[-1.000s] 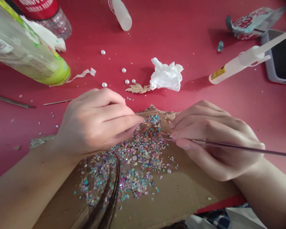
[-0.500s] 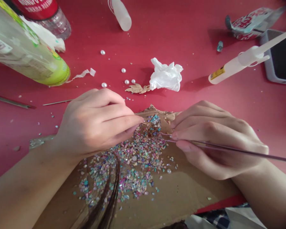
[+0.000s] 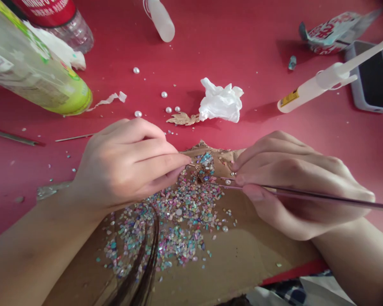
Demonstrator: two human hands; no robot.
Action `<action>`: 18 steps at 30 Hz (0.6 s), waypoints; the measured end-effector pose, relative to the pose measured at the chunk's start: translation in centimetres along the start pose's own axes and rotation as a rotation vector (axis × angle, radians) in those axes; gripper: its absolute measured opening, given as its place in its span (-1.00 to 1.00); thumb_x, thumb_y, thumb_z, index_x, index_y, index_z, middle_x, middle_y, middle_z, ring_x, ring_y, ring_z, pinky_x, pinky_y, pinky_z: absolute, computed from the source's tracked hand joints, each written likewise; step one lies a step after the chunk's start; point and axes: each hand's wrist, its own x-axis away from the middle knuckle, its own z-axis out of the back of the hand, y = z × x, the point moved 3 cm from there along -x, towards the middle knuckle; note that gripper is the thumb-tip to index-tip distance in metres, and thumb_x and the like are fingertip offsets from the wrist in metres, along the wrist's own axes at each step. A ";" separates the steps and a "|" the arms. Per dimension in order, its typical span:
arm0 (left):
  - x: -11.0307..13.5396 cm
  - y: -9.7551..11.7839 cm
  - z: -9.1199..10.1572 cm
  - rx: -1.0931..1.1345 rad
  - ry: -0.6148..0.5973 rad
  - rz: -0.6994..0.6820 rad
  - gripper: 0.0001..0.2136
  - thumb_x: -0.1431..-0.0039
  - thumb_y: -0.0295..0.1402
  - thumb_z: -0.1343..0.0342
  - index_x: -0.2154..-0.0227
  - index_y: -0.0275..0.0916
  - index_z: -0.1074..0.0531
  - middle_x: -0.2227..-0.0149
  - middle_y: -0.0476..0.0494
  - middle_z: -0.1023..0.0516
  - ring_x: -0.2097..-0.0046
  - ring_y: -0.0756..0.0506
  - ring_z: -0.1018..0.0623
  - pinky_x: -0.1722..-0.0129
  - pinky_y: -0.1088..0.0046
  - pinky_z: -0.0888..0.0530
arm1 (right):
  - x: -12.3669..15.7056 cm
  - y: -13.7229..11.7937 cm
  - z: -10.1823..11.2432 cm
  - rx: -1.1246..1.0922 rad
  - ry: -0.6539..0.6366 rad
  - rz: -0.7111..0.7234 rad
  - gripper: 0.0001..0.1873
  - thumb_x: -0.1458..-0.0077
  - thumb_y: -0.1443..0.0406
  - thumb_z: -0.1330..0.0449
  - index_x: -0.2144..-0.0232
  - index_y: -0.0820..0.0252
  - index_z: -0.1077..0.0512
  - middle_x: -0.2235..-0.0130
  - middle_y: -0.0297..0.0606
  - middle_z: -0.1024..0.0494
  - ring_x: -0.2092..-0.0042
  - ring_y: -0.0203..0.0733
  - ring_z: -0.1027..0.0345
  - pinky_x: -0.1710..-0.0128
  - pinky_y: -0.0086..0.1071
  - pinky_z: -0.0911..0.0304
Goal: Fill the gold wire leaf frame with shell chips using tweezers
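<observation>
While a green bottle (image 3: 51, 76) takes up the far left of the red worktop (image 3: 258, 42), the left hand (image 3: 127, 165) pinches the thin end of a gold ornament (image 3: 206, 163) in its fingertips. That ornament, partly covered with blue bits, sits between the two hands, at the top of the heap of colored chips (image 3: 194, 199) on the cardboard (image 3: 249, 259). Just right of it, the prongs of the tweezers (image 3: 306, 195) point its way, slightly apart, a pearl (image 3: 228, 182) showing between them; whether they grip it, I cannot tell. The right hand (image 3: 301, 176) pinches the tweezers near their tips, fingers curled. Farther right is a squeeze bottle (image 3: 306, 93). To work well, I would brace both hands on the cardboard, hold the ornament motionless and squeeze lightly, since something round could slip.
</observation>
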 end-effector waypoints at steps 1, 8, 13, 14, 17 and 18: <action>0.0 0.0 -0.1 -0.001 -0.007 0.000 -0.91 -0.30 -0.37 -0.30 0.16 -0.11 -0.59 0.30 0.10 -0.72 0.23 -0.11 -0.62 0.27 0.25 -0.52 | 0.1 0.0 0.0 -0.004 0.047 -0.024 -0.86 -0.23 0.40 -0.21 0.37 0.11 -0.40 0.47 -0.37 -0.60 0.40 -0.21 -0.54 0.36 -0.16 -0.44; 0.2 -0.2 -0.3 -0.030 -0.008 0.016 -0.93 -0.33 -0.32 -0.27 0.15 -0.08 -0.59 0.34 0.04 -0.71 0.23 -0.12 -0.63 0.30 0.22 -0.54 | 0.1 0.4 0.3 -0.150 0.297 -0.054 -0.77 -0.09 0.53 -0.20 0.34 0.09 -0.37 0.51 -0.39 -0.49 0.52 -0.24 -0.39 0.54 -0.26 -0.35; 0.1 0.0 0.0 -0.037 -0.003 0.038 -0.92 -0.32 -0.36 -0.28 0.15 -0.12 -0.59 0.35 0.01 -0.70 0.24 -0.13 -0.62 0.33 0.22 -0.53 | 0.5 1.1 0.0 -0.182 0.351 -0.068 -0.81 -0.19 0.48 -0.18 0.39 0.11 -0.38 0.49 -0.37 -0.47 0.50 -0.23 -0.39 0.51 -0.24 -0.35; 0.1 0.0 0.0 -0.034 0.000 0.026 -0.92 -0.31 -0.36 -0.29 0.16 -0.14 -0.60 0.36 0.01 -0.70 0.25 -0.13 -0.62 0.34 0.23 -0.52 | 0.5 1.2 -0.2 -0.202 0.293 -0.068 -0.84 -0.22 0.47 -0.17 0.36 0.13 -0.40 0.47 -0.36 -0.50 0.47 -0.23 -0.41 0.47 -0.23 -0.37; 0.0 0.1 0.0 -0.029 -0.002 0.021 -0.94 -0.31 -0.36 -0.29 0.18 -0.11 -0.59 0.38 0.02 -0.69 0.26 -0.11 -0.61 0.33 0.24 -0.52 | 0.5 1.1 -0.6 -0.194 0.110 -0.071 -0.88 -0.32 0.39 -0.18 0.32 0.15 -0.41 0.42 -0.37 -0.58 0.43 -0.24 -0.47 0.39 -0.24 -0.38; 0.0 0.1 0.0 -0.028 0.001 0.024 -0.95 -0.32 -0.36 -0.29 0.19 -0.09 -0.59 0.38 0.04 -0.69 0.26 -0.11 -0.61 0.32 0.23 -0.52 | 0.5 1.0 -0.6 -0.171 0.070 -0.076 -0.86 -0.34 0.36 -0.18 0.33 0.15 -0.40 0.42 -0.38 -0.59 0.43 -0.24 -0.48 0.39 -0.25 -0.38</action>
